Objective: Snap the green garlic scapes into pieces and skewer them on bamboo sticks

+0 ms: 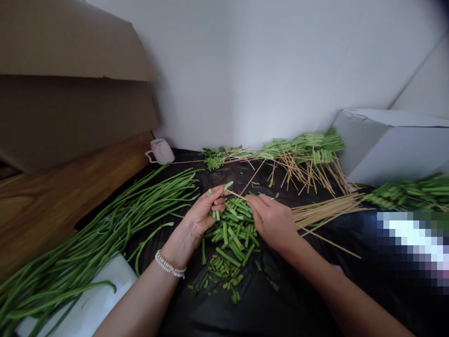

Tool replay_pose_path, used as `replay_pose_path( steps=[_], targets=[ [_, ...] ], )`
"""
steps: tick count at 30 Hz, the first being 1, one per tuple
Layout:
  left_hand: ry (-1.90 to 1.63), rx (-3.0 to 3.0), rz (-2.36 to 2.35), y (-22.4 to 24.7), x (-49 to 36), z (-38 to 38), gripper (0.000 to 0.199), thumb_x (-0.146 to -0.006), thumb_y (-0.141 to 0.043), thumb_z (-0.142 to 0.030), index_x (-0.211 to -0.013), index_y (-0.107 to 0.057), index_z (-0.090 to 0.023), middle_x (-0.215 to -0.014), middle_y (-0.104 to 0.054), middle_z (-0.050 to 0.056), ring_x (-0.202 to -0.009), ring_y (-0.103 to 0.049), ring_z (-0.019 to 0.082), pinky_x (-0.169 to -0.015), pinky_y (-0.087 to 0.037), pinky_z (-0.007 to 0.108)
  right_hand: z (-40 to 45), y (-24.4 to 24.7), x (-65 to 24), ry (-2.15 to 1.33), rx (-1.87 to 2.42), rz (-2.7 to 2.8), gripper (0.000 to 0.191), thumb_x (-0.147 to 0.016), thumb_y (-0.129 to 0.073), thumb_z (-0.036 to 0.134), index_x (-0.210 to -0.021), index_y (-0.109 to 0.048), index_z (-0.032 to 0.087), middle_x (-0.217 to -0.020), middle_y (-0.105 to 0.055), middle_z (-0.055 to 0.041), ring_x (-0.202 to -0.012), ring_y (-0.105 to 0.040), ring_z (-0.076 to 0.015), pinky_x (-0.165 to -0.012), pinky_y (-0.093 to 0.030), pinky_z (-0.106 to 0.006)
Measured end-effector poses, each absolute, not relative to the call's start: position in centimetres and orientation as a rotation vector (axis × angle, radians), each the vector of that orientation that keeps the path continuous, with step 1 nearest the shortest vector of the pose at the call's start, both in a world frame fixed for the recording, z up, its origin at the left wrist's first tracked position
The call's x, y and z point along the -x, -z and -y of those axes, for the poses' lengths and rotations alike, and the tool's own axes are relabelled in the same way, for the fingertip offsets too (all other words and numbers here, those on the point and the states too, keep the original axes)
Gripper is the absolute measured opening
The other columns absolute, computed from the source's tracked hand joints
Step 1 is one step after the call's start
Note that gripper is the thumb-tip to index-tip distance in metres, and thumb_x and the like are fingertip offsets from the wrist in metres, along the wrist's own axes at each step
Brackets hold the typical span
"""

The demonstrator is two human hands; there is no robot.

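Note:
My left hand (206,208) is closed around several cut pieces of green long bean (228,186). One piece sticks up between its thumb and forefinger. My right hand (270,217) grips a thin wooden skewer (236,193), whose far end meets that upper piece; whether the tip has gone in is too small to tell. Under and between both hands lies a heap of cut bean pieces (233,229). Nearer to me are small bean trimmings (224,271). A bundle of bare skewers (326,208) lies just right of my right hand.
Long whole beans (140,206) spread over the left side, partly across a white board (105,295). Skewered bean pieces (305,145) are piled at the back, with more skewered beans (414,192) at right. A mug (162,151), cardboard box (77,98) and white box (379,140) border the black sheet (273,299).

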State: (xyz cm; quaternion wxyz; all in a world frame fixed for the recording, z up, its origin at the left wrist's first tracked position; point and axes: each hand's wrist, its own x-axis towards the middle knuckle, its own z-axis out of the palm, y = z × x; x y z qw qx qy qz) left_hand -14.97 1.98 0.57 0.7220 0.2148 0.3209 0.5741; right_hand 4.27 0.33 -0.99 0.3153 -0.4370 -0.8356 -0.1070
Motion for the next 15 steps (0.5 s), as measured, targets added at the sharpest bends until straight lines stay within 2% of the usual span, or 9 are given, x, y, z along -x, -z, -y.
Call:
replay_pose_path(
  steps=[9,15],
  targets=[
    [-1.266,-0.502,-0.743,-0.41,14.99,-2.07,0.013,-0.074,-0.075,-0.009,-0.082,-0.065,-0.009,-0.075,-0.061,0.001,-0.043,-0.038,-0.003,-0.034,-0.026,0.006,-0.33,0.94,-4.23,0.288,1.174,2.214,0.026,-0.095,-0.044,0.016,-0.104,-0.068,0.018,-0.087,-0.068,-0.0066,-0.074,-0.061,-0.0158,-0.063,-0.040,-0.026],
    [-1.353,-0.650,-0.864,0.13,14.59,-2.10,0.025,-0.066,-0.084,-0.022,-0.077,-0.066,-0.008,-0.075,-0.064,0.001,-0.041,-0.033,-0.003,-0.035,-0.023,0.008,-0.31,1.12,-4.15,0.299,1.170,2.202,0.027,-0.095,-0.043,0.016,-0.104,-0.069,0.019,-0.085,-0.068,-0.0066,-0.072,-0.060,-0.0156,-0.062,-0.039,-0.025]
  ],
)
